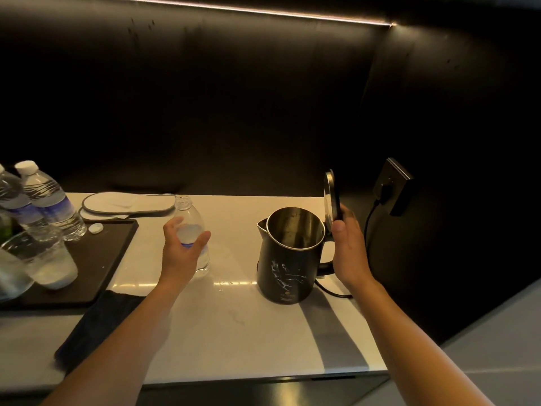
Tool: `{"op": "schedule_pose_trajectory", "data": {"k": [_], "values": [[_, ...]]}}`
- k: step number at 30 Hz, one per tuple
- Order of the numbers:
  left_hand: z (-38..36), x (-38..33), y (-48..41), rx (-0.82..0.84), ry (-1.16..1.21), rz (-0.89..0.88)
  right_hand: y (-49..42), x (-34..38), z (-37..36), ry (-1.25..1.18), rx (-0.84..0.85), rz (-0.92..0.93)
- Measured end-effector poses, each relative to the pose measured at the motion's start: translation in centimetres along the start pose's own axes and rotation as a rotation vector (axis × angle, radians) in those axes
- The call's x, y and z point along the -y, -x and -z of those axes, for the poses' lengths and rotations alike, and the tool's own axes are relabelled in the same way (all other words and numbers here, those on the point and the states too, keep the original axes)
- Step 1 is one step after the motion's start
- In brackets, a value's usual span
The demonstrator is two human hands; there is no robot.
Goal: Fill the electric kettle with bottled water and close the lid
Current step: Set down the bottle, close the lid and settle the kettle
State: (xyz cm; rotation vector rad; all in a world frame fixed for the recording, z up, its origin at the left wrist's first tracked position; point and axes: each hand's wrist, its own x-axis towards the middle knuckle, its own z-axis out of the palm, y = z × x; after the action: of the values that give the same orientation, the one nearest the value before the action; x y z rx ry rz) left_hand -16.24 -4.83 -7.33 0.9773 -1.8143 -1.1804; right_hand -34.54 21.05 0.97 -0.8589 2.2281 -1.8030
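Observation:
A black electric kettle (288,271) with a white marbled mark stands on the pale counter, right of centre. Its lid (330,194) is tipped up and the steel inside shows. My right hand (348,253) is at the kettle's handle side, thumb by the hinge and fingers behind the raised lid. An uncapped clear water bottle (188,213) stands upright on the counter to the kettle's left. My left hand (181,250) is wrapped around its middle, over the blue label. How much water is in the bottle or the kettle I cannot tell.
A white bottle cap (96,228) lies on a dark tray (117,253) at left, with two capped bottles (49,200) and upturned glasses (44,259). A dark cloth (96,323) lies by the tray. White slippers (126,203) sit at the back. The kettle's cord (369,230) runs to a wall socket (392,186).

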Motion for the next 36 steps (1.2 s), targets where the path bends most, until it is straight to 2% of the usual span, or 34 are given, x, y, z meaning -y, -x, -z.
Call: {"op": "schedule_pose_trajectory", "data": {"k": [2, 4, 6, 7, 9, 12, 14, 16, 21, 24, 29, 32, 36], "values": [[0.1, 0.1, 0.1, -0.012, 0.030, 0.011, -0.1, -0.2, 0.2, -0.012, 0.032, -0.008], [0.3, -0.2, 1.3, -0.164, 0.036, -0.029, -0.2, -0.4, 0.6, -0.064, 0.068, -0.015], [-0.1, -0.7, 3.4, -0.363, 0.013, -0.156, -0.5, -0.4, 1.1, -0.129, 0.089, -0.031], [-0.6, -1.1, 4.6, -0.389, 0.022, -0.221, -0.7, -0.3, 1.3, -0.139, 0.094, -0.039], [-1.9, -2.3, 6.7, -0.240, 0.064, -0.257, -1.3, 0.3, 1.6, -0.114, 0.114, -0.034], [-4.6, -4.0, 7.7, 0.165, 0.062, -0.132, -2.0, 1.2, 1.7, -0.019, 0.180, 0.019], [-6.2, -5.4, 7.7, 0.383, 0.160, -0.084, -2.2, 1.7, 1.8, 0.048, 0.224, 0.046], [-7.2, -6.5, 7.6, 0.477, 0.267, -0.035, -2.2, 2.0, 1.7, 0.146, 0.277, 0.085], [-7.9, -7.2, 8.1, 0.433, 0.301, -0.010, -2.1, 2.0, 0.6, 0.598, 0.346, 0.182], [-8.0, -7.4, 8.2, 0.430, 0.299, 0.009, -2.4, 2.0, 0.4, 0.629, 0.334, 0.181], [-7.9, -7.2, 8.0, 0.449, 0.301, 0.034, -2.2, 1.6, -0.2, 0.837, 0.307, 0.244], [-7.3, -6.6, 8.3, 0.458, 0.188, -0.002, -2.1, 1.5, -0.3, 0.846, 0.290, 0.241], [-3.7, -3.5, 9.0, 0.336, -0.044, -0.003, -2.2, 1.4, -0.2, 0.864, 0.308, 0.202]]}}
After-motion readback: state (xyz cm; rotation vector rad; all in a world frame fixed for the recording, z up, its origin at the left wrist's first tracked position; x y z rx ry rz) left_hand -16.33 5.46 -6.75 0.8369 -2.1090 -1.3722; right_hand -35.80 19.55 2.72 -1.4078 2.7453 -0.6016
